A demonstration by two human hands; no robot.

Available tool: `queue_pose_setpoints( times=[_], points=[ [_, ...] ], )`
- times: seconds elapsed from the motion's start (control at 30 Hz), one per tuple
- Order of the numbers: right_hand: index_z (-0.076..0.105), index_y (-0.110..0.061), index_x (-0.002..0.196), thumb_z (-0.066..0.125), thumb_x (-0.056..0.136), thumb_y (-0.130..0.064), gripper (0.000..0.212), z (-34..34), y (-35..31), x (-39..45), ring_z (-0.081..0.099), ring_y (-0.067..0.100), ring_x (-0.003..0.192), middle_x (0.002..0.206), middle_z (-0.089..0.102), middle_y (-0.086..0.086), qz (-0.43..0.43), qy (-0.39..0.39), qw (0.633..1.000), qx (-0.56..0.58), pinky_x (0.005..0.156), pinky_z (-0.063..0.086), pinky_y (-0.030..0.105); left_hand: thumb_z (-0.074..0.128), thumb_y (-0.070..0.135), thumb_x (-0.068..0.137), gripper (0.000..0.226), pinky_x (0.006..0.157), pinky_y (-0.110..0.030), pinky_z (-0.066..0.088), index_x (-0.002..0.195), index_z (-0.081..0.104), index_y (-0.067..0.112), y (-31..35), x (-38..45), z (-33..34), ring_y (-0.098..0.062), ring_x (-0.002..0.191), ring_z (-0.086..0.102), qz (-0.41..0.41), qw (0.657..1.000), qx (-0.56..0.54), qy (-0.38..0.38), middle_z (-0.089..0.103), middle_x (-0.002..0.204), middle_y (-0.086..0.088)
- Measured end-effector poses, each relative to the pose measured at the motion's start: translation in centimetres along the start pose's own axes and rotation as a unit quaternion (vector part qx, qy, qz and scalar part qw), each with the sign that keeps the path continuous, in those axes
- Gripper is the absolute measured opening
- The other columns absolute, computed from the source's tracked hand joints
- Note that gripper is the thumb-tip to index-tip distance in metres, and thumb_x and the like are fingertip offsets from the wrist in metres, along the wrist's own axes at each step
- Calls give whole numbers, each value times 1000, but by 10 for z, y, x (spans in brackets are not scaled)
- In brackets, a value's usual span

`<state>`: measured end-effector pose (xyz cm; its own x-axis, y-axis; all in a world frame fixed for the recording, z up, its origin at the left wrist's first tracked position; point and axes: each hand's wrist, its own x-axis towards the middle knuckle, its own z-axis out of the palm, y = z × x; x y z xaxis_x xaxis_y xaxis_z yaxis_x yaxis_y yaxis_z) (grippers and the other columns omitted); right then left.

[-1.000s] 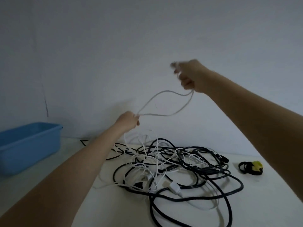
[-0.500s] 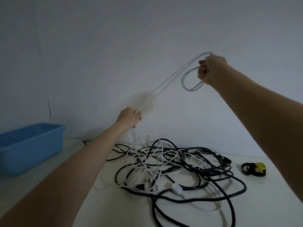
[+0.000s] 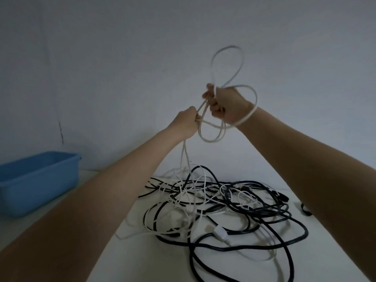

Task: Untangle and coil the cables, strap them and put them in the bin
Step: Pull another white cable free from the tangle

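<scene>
While both hands were raised above the tabletop (image 3: 317, 267), the scene read as follows.

Cable: the white cable (image 3: 227, 64) looked light, thin and limp; its loops sagged and sprang sideways, so it would best be held where the turns cross, not by a free loop.
Right grip: the right hand (image 3: 225, 106) was closed in a fist around the gathered white loops, one loop standing above it, another draped over the wrist.
Left grip: the left hand (image 3: 188, 123) pinched the same cable just beside the right, its tail dropping into the heap.
Heap: black and white cables (image 3: 219, 202) lay tangled on the tabletop below.
Bin: the blue bin (image 3: 38, 180) sat well apart to the left.
Change: half a second earlier the hands were far apart with the cable stretched between them; now they nearly met, adding a turn.
</scene>
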<state>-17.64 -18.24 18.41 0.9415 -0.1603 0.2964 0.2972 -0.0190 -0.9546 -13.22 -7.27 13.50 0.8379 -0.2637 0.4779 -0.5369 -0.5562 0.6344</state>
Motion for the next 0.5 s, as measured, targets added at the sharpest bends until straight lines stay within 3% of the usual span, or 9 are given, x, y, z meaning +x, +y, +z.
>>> queue_pose_setpoints(
  times=[0.07,0.13,0.2,0.27,0.3,0.37,0.4,0.43,0.5],
  points=[
    [41,-15,65,34,101,-18,36,-2,-24,11,32,0,26,49,43,-3,-58,85,984,148,27,21,13,40,9,96,13,58,-26,37,94,53,7,-11,-1,4,-18,66,47,-11,1000,-27,-11,53,89,-11],
    [43,-16,66,36,99,-17,34,-15,-54,16,38,3,29,53,46,0,-149,204,943,216,30,24,13,39,11,99,25,53,-22,39,98,61,2,-34,-9,12,-14,56,46,-72,994,2,-84,58,79,-10],
    [49,-17,69,39,97,-18,30,-34,-72,19,41,5,44,61,50,1,-221,287,923,130,39,29,18,37,16,101,35,52,-19,38,106,64,-6,-59,-18,16,-14,54,46,-133,974,99,-156,66,93,-16],
    [55,-15,79,43,96,-25,23,-46,-67,16,41,3,51,73,58,3,-229,314,916,-96,43,31,15,38,17,101,36,55,-23,42,108,65,-7,-64,-14,7,-19,57,50,-167,971,108,-130,65,110,-19],
    [59,-14,80,46,96,-29,25,-49,-54,15,42,4,46,71,62,4,-194,281,927,-153,39,30,16,41,15,100,33,62,-28,47,109,64,-6,-60,-8,-2,-24,64,54,-165,978,97,-81,64,114,-20],
    [64,-9,83,54,94,-33,29,-46,-18,7,38,6,33,48,59,-1,-86,128,972,-178,33,24,14,45,13,98,30,81,-36,50,113,62,-7,-41,11,-20,-33,91,62,-139,987,75,24,62,116,-23],
    [65,-7,89,57,92,-34,28,-42,0,2,37,7,34,44,58,-2,-47,49,977,-203,34,23,14,44,14,98,30,84,-36,49,112,61,-6,-28,18,-27,-35,100,61,-113,990,59,56,63,114,-22],
    [64,-9,95,58,91,-35,27,-37,14,-2,35,8,37,46,59,-1,-20,-23,975,-222,35,23,15,43,12,97,28,81,-33,50,108,61,-5,-12,23,-34,-33,100,60,-83,993,41,71,64,108,-19],
    [60,-11,101,58,91,-36,28,-22,30,-10,33,7,40,55,59,3,2,-148,968,-203,36,23,17,41,3,93,21,59,-20,46,86,61,3,17,25,-40,-25,81,57,-24,998,-4,59,60,84,-8]
  ],
)
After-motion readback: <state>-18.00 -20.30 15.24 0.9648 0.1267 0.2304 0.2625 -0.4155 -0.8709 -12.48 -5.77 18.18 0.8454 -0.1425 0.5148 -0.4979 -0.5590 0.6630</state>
